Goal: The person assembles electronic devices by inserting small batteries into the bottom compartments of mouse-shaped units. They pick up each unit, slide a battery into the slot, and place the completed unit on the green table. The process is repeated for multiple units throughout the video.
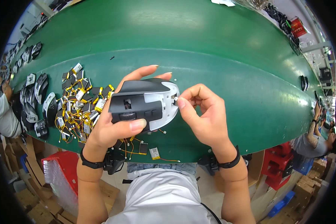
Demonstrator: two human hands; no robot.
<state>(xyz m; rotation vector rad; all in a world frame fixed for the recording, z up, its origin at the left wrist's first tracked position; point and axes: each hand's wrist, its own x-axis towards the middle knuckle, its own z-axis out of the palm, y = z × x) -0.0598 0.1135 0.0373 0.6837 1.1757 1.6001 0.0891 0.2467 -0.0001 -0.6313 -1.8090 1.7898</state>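
Note:
My left hand wraps round a dark grey computer mouse, its thumb along the near side and its fingers behind the far side. The rounded right end of the mouse shows a white inner shell with a small opening. At that opening the thumb and index finger of my right hand pinch what looks like a small white plug, partly hidden by the fingertips. Left of the mouse lies a heap of small batteries with yellow tape and thin coloured wires. One loose battery lies at the table's near edge.
Several more mice lie on the green table at the left, beside the batteries. Two people sit at the sides, one at the left, one at the right. Red crates and cardboard boxes stand below the table.

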